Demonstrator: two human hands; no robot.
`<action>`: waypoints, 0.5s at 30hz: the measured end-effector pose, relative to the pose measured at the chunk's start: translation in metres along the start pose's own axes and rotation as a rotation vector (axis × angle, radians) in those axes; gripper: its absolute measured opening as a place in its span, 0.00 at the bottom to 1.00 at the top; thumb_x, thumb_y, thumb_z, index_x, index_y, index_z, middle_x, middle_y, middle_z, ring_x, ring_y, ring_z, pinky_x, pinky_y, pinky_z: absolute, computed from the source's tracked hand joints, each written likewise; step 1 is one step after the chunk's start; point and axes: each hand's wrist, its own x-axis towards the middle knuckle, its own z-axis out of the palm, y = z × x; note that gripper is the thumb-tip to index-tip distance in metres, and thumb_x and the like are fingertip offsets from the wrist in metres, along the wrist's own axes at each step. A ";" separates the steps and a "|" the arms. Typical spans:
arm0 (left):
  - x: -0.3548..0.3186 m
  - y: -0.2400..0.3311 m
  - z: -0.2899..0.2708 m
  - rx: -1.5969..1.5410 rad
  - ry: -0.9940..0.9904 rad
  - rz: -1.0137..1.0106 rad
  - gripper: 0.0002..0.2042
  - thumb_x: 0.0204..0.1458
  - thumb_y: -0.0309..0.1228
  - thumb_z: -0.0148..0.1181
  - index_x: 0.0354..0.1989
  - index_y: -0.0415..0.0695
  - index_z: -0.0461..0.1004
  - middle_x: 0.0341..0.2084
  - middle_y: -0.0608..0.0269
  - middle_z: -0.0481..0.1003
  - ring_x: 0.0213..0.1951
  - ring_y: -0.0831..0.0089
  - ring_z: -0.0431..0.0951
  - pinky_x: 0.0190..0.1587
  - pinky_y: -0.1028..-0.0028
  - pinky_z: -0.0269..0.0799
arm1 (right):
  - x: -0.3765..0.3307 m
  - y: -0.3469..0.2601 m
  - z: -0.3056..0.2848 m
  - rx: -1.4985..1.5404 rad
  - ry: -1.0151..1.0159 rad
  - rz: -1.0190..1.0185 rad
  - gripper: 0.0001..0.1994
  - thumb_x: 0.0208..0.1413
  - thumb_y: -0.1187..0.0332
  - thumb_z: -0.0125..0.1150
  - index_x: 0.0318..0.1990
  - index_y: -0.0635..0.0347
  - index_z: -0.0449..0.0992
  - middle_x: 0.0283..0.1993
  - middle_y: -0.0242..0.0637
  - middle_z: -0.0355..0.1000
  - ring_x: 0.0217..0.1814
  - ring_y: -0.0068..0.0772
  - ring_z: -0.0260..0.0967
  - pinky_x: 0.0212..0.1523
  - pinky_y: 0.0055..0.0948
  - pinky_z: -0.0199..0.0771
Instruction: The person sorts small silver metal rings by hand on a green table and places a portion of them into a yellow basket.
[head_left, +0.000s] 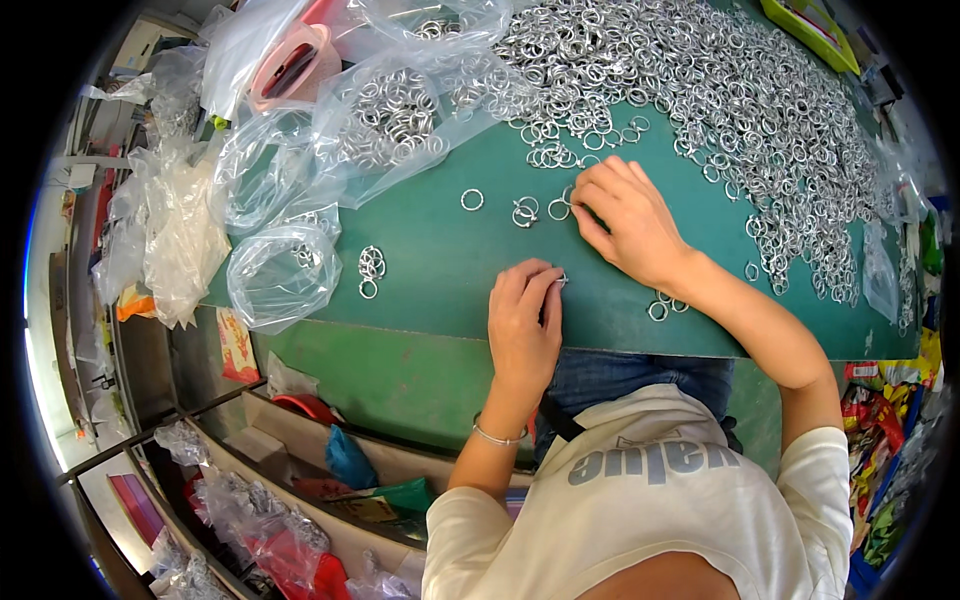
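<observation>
The left hand (523, 325) pinches a small silver metal ring (562, 281); the right hand (628, 222) presses fingers together on another ring (559, 209), beside clear plastic bags (285, 270) on the green table (440, 250)

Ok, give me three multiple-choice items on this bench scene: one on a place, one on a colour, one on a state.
1. Where does the big heap of metal rings lie?
A. at the far right of the table
B. on the floor
C. in the person's lap

2. What colour is the table top?
A. white
B. green
C. red

3. What is the left hand doing?
A. lying flat and open
B. gripping a plastic bag
C. pinching a small ring at its fingertips

Answers: 1 A, the pile spreads over the far right of the surface. 2 B, the bare surface between the rings is green. 3 C, thumb and finger close on a ring, while the right hand rests on loose rings.
</observation>
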 end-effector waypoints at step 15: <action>0.001 0.000 -0.004 0.102 -0.250 0.123 0.17 0.43 0.20 0.59 0.44 0.39 0.70 0.45 0.57 0.68 0.45 0.57 0.67 0.44 0.65 0.63 | 0.004 0.009 0.003 0.134 -0.109 0.062 0.09 0.44 0.72 0.63 0.35 0.62 0.74 0.32 0.37 0.67 0.41 0.41 0.64 0.41 0.36 0.67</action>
